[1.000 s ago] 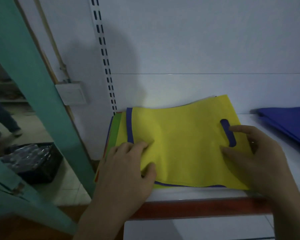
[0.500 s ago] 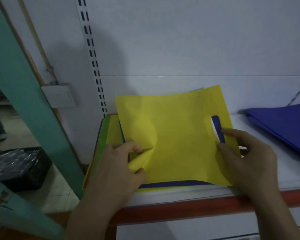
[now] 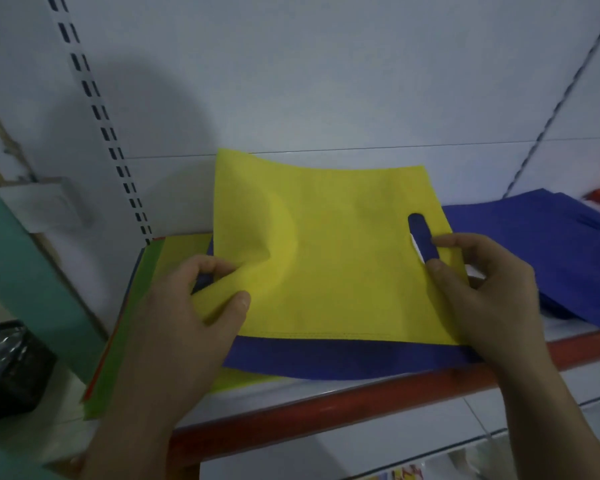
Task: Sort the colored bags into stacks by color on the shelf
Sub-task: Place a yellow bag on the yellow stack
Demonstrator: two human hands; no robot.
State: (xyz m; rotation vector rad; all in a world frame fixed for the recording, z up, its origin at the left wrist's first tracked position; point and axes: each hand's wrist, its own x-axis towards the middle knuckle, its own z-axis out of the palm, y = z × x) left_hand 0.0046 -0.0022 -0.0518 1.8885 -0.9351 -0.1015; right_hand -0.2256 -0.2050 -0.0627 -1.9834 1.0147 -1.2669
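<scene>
Over the shelf (image 3: 360,400), left hand (image 3: 184,327) and right hand (image 3: 489,299) — thumbs uppermost, grips tight on the yellow bag (image 3: 343,265).

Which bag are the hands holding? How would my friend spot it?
Find the white shelf with the red front edge. At its left end, the left hand and right hand pinch the top bag of a mixed pile. It is the yellow bag with a slot handle, over a blue bag; the stack further right is all blue.

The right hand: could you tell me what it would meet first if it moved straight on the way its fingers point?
The right hand points left across the yellow bag it pinches; beyond that, probably the left hand.
</scene>
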